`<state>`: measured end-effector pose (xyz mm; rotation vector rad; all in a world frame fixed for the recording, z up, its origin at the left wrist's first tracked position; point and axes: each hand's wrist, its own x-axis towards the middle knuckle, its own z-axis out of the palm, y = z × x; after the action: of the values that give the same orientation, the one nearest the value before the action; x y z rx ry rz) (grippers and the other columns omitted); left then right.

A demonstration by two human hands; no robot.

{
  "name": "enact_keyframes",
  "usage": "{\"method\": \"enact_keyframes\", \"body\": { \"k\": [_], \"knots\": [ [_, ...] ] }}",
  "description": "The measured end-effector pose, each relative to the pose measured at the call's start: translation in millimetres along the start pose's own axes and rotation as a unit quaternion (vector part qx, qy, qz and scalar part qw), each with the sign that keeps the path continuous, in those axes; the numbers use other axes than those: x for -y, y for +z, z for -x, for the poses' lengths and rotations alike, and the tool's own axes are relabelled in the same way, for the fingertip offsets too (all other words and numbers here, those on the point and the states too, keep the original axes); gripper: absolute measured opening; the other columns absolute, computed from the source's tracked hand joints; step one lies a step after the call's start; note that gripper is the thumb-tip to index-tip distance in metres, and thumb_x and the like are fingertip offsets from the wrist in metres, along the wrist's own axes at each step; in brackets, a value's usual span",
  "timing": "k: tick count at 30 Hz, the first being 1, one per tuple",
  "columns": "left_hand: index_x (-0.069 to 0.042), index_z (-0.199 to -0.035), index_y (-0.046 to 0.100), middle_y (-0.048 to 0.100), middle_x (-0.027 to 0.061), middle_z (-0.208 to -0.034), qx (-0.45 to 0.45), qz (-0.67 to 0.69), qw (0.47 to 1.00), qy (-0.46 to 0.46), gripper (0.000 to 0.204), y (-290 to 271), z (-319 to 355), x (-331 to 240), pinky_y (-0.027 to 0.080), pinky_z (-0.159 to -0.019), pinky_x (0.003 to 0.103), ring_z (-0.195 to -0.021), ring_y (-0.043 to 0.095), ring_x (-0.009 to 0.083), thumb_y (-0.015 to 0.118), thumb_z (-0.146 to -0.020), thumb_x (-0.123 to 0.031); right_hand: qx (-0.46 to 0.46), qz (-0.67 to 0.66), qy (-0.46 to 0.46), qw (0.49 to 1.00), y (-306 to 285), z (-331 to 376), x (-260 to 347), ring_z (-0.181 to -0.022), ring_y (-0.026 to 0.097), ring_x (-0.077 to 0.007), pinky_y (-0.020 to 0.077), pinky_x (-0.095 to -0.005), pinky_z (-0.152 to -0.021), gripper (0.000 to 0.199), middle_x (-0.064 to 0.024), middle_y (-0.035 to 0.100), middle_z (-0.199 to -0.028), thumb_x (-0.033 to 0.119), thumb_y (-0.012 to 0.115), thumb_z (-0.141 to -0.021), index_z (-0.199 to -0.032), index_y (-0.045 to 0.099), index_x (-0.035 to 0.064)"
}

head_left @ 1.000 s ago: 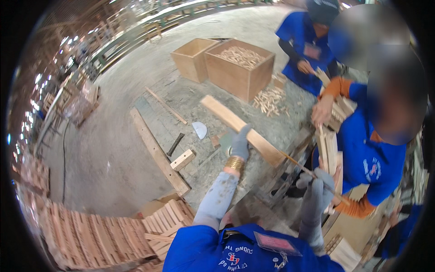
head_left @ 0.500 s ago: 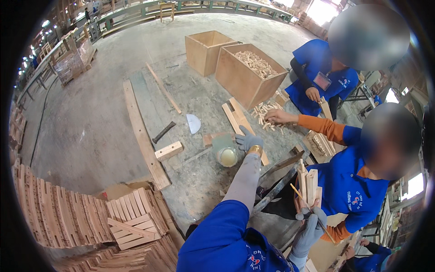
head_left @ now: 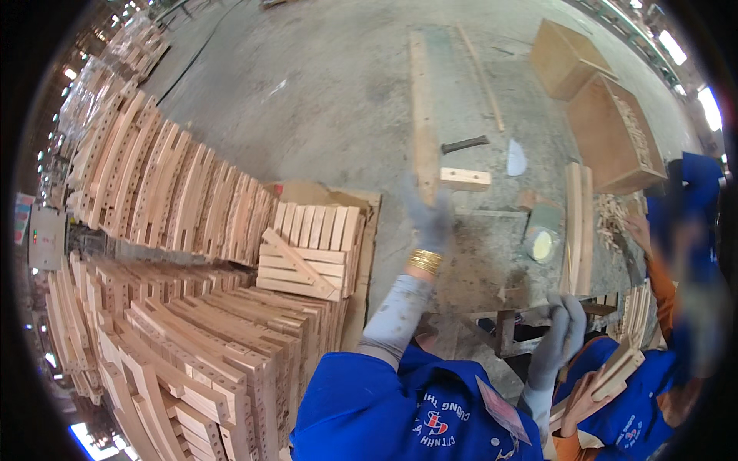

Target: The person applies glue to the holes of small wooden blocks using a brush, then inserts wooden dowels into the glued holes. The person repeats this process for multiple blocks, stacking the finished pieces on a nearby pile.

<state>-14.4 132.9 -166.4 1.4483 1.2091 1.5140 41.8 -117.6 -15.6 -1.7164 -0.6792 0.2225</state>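
Observation:
My left hand (head_left: 432, 219), gloved in grey and smeared by motion, is at the near end of a long wooden plank with holes (head_left: 424, 115). Whether its fingers grip the plank is unclear. My right hand (head_left: 561, 330), also in a grey glove, is at the table's near edge with its fingers bent. A thin wooden stick (head_left: 568, 269) rises from it, beside two wooden rails (head_left: 580, 227) lying on the table. Left of those rails is a container of pale glue-like liquid (head_left: 542, 244). A short drilled block (head_left: 465, 179) and a hammer (head_left: 465, 144) lie right of the plank.
Stacked slatted wooden parts (head_left: 307, 253) and rows of drilled curved rails (head_left: 169, 192) fill the left. Plywood boxes (head_left: 615, 138) stand far right, with loose dowels (head_left: 611, 219) near them. A co-worker's hand (head_left: 588, 396) holds wooden pieces close to my right hand.
My view has swung left, bringing in more stacked wood. My left hand has left the rails for the long plank. My right hand has moved away from the co-worker's wooden pieces.

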Motion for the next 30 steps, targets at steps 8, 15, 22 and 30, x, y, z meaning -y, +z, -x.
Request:
{"method": "enact_keyframes", "body": {
  "k": [8,15,22,30],
  "knots": [
    [-0.002,-0.129,0.035,0.039,0.0274,-0.125,0.042,-0.421,0.823,-0.379,0.069,-206.0,19.2,190.9,0.036,-0.095,0.046,-0.117,0.038,0.0396,0.061,-0.071,-0.028,0.275,0.114,-0.203,0.933,146.2,3.2,-57.5,-0.101,0.056,-0.0356,0.0464,-0.0380,-0.083,0.036,-0.0232,0.055,-0.113,0.000,0.062,-0.075,-0.109,0.051,-0.0016],
    [-0.009,-0.127,0.035,0.038,0.0134,-0.129,0.138,-0.591,0.694,-0.387,0.064,-270.5,38.0,240.4,0.033,-0.098,0.043,-0.119,0.036,0.0326,0.060,-0.070,-0.023,0.388,0.165,-0.229,0.877,208.2,-2.8,-80.3,-0.101,0.055,-0.0371,0.0458,-0.0402,-0.084,0.036,-0.0194,0.057,-0.112,0.008,0.065,-0.072,-0.106,0.055,0.0010],
    [-0.011,-0.124,0.043,0.047,0.0133,-0.123,0.435,-0.560,0.686,-0.163,0.056,-278.5,-15.4,342.6,0.032,-0.095,0.045,-0.116,0.042,0.0297,0.055,-0.071,-0.023,0.472,0.164,-0.271,0.823,273.2,-10.8,-103.8,-0.106,0.053,-0.0359,0.0436,-0.0407,-0.088,0.039,-0.0148,0.057,-0.112,0.012,0.067,-0.067,-0.104,0.058,0.0041],
    [-0.011,-0.123,0.045,0.048,0.0168,-0.123,0.676,-0.384,0.629,-0.027,0.055,-203.4,-54.8,390.6,0.035,-0.092,0.050,-0.112,0.046,0.0336,0.055,-0.071,-0.027,0.533,0.184,-0.287,0.774,272.3,-9.1,-167.0,-0.125,0.037,-0.0305,0.0429,-0.0373,-0.092,0.047,-0.0118,0.042,-0.133,0.020,0.052,-0.081,-0.126,0.043,0.0080]
  ]
}}
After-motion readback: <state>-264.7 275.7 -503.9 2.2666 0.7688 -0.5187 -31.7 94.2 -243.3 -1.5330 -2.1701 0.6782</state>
